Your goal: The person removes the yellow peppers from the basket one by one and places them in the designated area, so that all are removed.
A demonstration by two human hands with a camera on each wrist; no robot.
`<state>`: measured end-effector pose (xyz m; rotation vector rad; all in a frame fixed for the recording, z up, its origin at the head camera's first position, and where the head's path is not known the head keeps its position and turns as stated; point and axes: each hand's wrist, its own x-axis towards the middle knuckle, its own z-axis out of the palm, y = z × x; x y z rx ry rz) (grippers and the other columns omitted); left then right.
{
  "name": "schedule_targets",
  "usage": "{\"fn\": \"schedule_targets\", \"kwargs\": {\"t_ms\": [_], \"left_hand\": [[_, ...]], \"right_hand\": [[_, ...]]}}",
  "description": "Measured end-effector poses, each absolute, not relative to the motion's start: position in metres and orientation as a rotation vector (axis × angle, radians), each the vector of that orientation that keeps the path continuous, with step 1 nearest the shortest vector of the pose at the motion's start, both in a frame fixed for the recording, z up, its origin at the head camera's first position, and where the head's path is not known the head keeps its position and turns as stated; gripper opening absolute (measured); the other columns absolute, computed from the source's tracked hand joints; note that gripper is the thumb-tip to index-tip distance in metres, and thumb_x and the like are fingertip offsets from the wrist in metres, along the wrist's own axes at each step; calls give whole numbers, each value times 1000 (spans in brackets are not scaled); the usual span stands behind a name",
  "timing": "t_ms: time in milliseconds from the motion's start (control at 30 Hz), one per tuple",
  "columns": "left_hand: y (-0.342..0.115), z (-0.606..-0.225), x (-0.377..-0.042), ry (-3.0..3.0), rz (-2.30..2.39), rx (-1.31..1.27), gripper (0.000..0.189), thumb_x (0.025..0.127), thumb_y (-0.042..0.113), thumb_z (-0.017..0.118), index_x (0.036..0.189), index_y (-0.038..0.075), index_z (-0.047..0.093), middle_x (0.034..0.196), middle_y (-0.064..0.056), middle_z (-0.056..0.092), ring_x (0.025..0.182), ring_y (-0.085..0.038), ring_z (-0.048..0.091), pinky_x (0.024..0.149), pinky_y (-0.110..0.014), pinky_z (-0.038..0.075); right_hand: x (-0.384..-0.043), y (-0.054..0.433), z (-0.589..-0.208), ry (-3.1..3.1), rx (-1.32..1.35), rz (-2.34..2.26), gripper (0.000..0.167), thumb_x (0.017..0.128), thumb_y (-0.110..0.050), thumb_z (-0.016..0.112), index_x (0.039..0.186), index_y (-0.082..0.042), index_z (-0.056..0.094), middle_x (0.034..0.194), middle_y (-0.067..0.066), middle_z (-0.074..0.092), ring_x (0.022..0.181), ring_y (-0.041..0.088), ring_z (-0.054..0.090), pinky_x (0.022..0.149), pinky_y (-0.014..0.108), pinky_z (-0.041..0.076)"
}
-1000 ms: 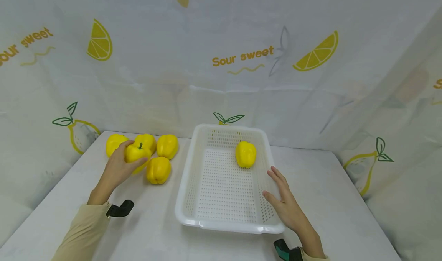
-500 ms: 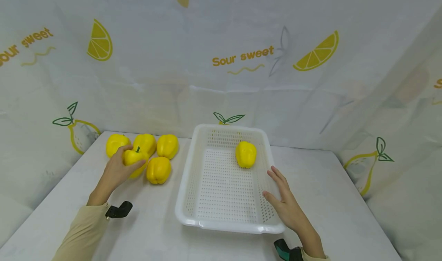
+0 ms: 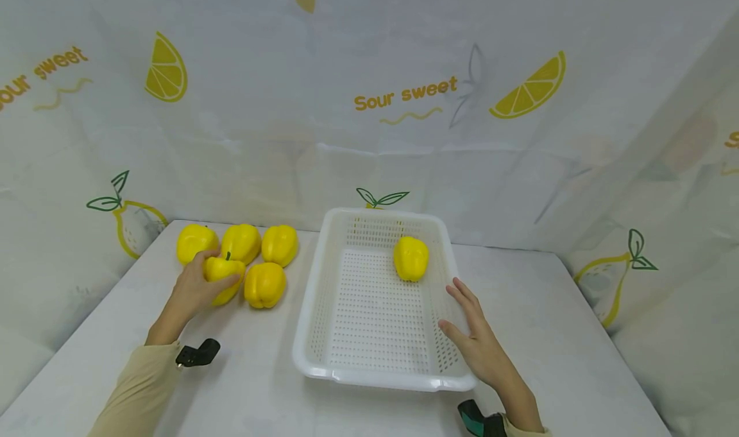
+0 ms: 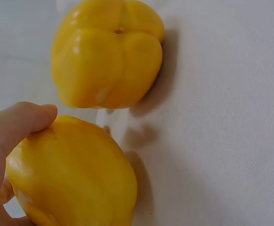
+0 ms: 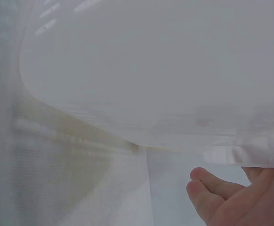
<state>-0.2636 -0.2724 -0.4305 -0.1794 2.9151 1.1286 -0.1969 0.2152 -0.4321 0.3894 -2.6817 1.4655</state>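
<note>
My left hand (image 3: 193, 289) grips a yellow bell pepper (image 3: 224, 275), thumb on one side and fingers on the other, its green stem pointing up. In the left wrist view the thumb presses the top of this pepper, and another bell pepper (image 4: 108, 56) lies just beyond. Several more yellow peppers sit around that hand, including one at the front right (image 3: 265, 285). A white perforated plastic basket (image 3: 388, 380) stands mid-table with a single bell pepper (image 3: 411, 258) in its far right part. My right hand (image 3: 476, 341) rests at the basket's right rim, fingers extended.
A white cloth-covered table (image 3: 254, 385) lies under everything. Behind it hangs a white curtain (image 3: 260, 161) printed with lemons and lettering. Yellow peppers (image 3: 280, 245) stand near the table's back left edge.
My left hand has drawn the held pepper slightly toward me and left, away from the pepper behind it. The right hand and the basket have stayed in place.
</note>
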Motion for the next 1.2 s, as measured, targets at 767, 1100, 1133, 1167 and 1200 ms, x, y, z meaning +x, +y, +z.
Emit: {"fn": "schedule_targets", "kwargs": {"t_ms": [767,1100,1133,1167,1200], "left_hand": [[-274,-434,-262,2824,1055,-301,105,90,60,60,155,-6,10,154,-39,23,134,-57,30,104,-72,30],[-270,-433,-258,2861,1059,-352,106,88,60,63,151,-10,16,150,-38,29,127,-52,37,103,-67,34],[-270,-433,-258,2865,1059,-354,105,88,60,63,151,-10,16,149,-38,30,126,-52,38,103,-67,34],[-270,-433,-258,2868,1059,-355,105,88,60,63,151,-11,17,149,-38,30,126,-52,38,103,-67,35],[-270,-433,-258,2870,1056,-354,105,88,60,63,150,-11,17,148,-39,30,125,-52,38,103,-67,35]], "right_hand": [[-198,215,-432,-2695,378,1452,61,97,-14,58,151,0,32,164,21,7,148,53,11,108,77,17],[-199,215,-432,-2689,386,1483,60,97,-13,57,151,0,33,164,21,6,148,53,10,108,76,18],[-199,215,-432,-2688,386,1483,60,97,-13,58,151,0,33,164,21,6,148,53,10,108,77,17],[-199,215,-432,-2687,387,1484,60,97,-13,58,151,0,33,164,21,6,148,53,10,108,77,17],[-199,215,-432,-2686,388,1485,60,97,-13,58,151,0,33,164,21,6,148,53,10,108,77,17]]}}
